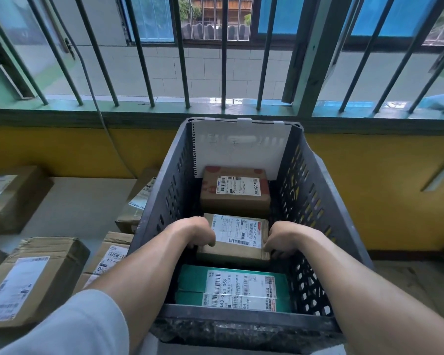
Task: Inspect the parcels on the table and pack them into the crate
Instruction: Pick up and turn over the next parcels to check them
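Observation:
A dark grey slotted crate [159, 201] stands in front of me with three parcels in a row inside. The middle one, a brown parcel [235, 243] with a white label, is held from both sides: my left hand [195, 233] grips its left end and my right hand [286, 238] grips its right end, fingers curled down round the edges. Beyond it lies a brown parcel with red print [235, 193]. Nearest me lies a green parcel [231, 286] with white labels.
Several cardboard parcels wait on the table [82, 201] left of the crate, among them a large box [28, 280] at the near left and another box [8, 198] further back. A white sheet [241, 147] lines the crate's far wall. A yellow wall and barred window stand behind.

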### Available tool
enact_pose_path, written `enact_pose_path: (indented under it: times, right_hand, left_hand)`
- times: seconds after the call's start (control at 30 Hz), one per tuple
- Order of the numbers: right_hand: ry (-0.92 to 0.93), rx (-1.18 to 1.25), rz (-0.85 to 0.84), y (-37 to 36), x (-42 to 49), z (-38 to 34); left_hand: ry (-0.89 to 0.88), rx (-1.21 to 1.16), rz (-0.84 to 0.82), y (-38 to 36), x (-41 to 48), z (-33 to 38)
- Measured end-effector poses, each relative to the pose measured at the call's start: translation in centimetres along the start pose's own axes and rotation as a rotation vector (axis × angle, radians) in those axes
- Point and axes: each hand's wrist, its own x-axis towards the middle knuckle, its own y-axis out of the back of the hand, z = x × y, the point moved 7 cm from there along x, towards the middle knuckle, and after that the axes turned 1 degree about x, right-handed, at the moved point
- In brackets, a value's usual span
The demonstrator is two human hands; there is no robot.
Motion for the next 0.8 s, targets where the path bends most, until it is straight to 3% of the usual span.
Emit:
enact_pose_path:
  times: [0.37, 0.57, 0.8]
  right_hand:
    - [0.092, -0.181, 0.167, 1.7, -0.5, -1.2]
    - [0.201, -0.208, 0.329, 3.8, -2.8, -4.0]
    - [0.329, -0.065, 0.425, 5.0, -5.8, -8.7]
  left_hand:
    - [-0.025, 0.052, 0.145, 1.4, -1.5, 0.7]
    - [-0.157, -0.191, 0.268, 3.3, -2.8, 1.7]
    - [-0.293, -0.467, 0.431, 5.7, -4.6, 2.3]
